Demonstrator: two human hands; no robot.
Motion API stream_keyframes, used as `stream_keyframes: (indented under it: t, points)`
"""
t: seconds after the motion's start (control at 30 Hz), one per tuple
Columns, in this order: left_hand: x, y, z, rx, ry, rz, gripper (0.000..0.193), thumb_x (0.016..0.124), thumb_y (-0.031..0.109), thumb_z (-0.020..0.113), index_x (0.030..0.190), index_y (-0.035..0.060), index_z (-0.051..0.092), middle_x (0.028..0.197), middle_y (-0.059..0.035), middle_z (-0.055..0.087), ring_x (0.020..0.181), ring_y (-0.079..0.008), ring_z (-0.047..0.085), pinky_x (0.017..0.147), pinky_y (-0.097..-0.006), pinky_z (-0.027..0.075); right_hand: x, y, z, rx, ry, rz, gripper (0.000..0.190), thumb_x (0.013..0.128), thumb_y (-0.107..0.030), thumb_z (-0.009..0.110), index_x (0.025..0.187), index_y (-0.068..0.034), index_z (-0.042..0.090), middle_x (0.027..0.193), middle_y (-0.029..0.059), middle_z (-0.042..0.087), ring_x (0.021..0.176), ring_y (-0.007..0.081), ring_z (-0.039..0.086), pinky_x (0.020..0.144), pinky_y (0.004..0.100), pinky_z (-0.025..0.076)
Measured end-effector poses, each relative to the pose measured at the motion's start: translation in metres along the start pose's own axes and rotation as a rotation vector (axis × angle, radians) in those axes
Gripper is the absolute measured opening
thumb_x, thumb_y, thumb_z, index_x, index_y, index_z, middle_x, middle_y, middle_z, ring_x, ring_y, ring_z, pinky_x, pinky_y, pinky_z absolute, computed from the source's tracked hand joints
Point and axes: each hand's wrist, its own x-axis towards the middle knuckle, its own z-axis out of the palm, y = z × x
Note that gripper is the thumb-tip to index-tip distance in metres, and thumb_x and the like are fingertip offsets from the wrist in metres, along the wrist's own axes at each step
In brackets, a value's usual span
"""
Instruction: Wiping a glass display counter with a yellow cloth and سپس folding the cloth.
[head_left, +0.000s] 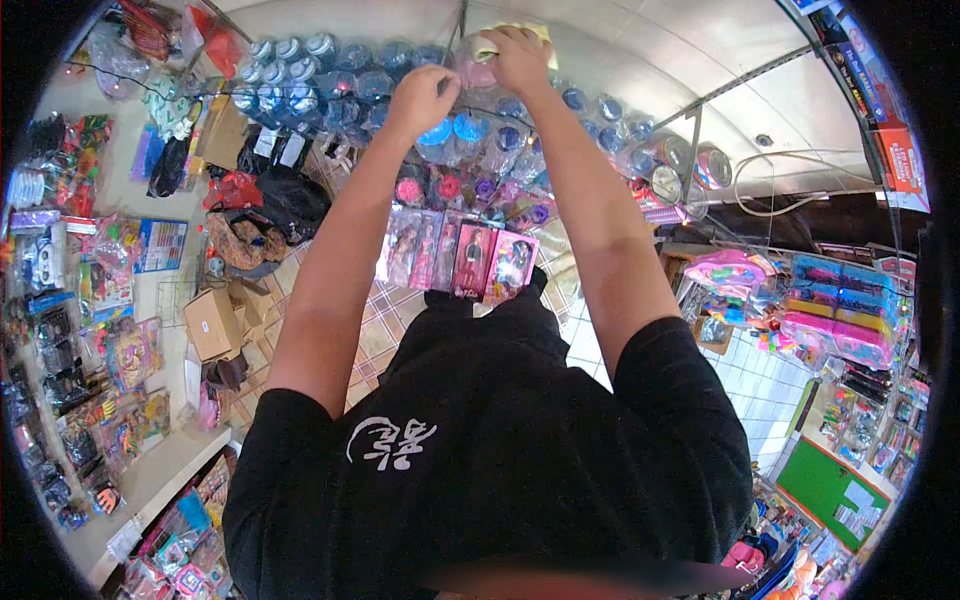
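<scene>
Both my arms reach up to a row of blue-capped clear plastic containers (373, 86). My right hand (517, 60) is pressed on a pale yellow cloth (541, 39) over a clear, pinkish plastic-wrapped item (477, 73). To its left, my left hand (424, 101) hovers near the containers with fingers curled; whether it touches anything is unclear. Below the hands lie wrapped artificial roses (450, 187) in pink, red and purple. Boxed dolls (474, 259) stand in a row nearer to me.
A metal shelf post (691, 150) and clear jars (666, 184) are at right. Cardboard boxes (212, 324) and black plastic bags (294, 202) sit at left on the tiled floor. Packaged toys (135, 352) hang along the left wall. Pencil cases (838, 337) are stacked at right.
</scene>
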Motion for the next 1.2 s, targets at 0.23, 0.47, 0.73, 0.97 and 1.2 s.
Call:
stream_keyframes:
  t: [0.23, 0.47, 0.73, 0.97, 1.2]
  points:
    - [0.022, 0.034, 0.028, -0.099, -0.002, -0.013, 0.025, 0.087, 0.024, 0.068, 0.104, 0.006, 0.072, 0.101, -0.0158, 0.07, 0.088, -0.0287, 0.068, 0.079, -0.0362, 0.053, -0.045, 0.041, -0.046, 0.13, -0.15, -0.498, 0.041, 0.082, -0.018, 0.063, 0.122, -0.028, 0.066, 0.129, -0.0017, 0.061, 0.123, 0.0279, 0.053, 0.103, 0.0484, 0.04]
    - [0.043, 0.138, 0.109, -0.274, -0.327, -0.012, 0.031, 0.089, 0.024, 0.065, 0.114, 0.007, 0.069, 0.105, -0.0145, 0.071, 0.094, -0.0267, 0.07, 0.082, -0.035, 0.054, -0.102, 0.127, -0.123, 0.005, -0.191, -0.269, 0.035, 0.079, -0.011, 0.059, 0.112, -0.019, 0.068, 0.119, -0.0009, 0.063, 0.114, 0.0279, 0.056, 0.092, 0.0492, 0.047]
    - [0.064, 0.256, 0.217, -0.35, -0.416, 0.08, 0.033, 0.088, 0.021, 0.065, 0.116, 0.0042, 0.067, 0.107, -0.0152, 0.072, 0.097, -0.0264, 0.07, 0.086, -0.0348, 0.054, -0.155, 0.253, -0.189, -0.043, -0.142, -0.124, 0.037, 0.078, -0.011, 0.062, 0.114, -0.018, 0.066, 0.117, 0.0026, 0.065, 0.109, 0.0311, 0.059, 0.089, 0.0493, 0.049]
    - [0.068, 0.335, 0.29, -0.422, -0.26, 0.189, 0.037, 0.092, 0.029, 0.063, 0.121, 0.007, 0.067, 0.111, -0.0148, 0.07, 0.09, -0.0242, 0.07, 0.083, -0.0337, 0.053, -0.184, 0.349, -0.235, -0.157, 0.083, 0.106, 0.042, 0.075, -0.009, 0.065, 0.115, -0.023, 0.067, 0.118, 0.0012, 0.065, 0.109, 0.0313, 0.058, 0.085, 0.0485, 0.05]
    - [0.067, 0.358, 0.302, -0.401, -0.41, 0.128, 0.032, 0.093, 0.025, 0.064, 0.119, 0.0076, 0.068, 0.108, -0.0142, 0.071, 0.101, -0.0217, 0.067, 0.084, -0.031, 0.052, -0.166, 0.467, -0.254, -0.222, 0.133, 0.459, 0.037, 0.083, -0.013, 0.058, 0.115, -0.028, 0.068, 0.124, 0.0011, 0.062, 0.112, 0.0316, 0.055, 0.091, 0.0563, 0.045]
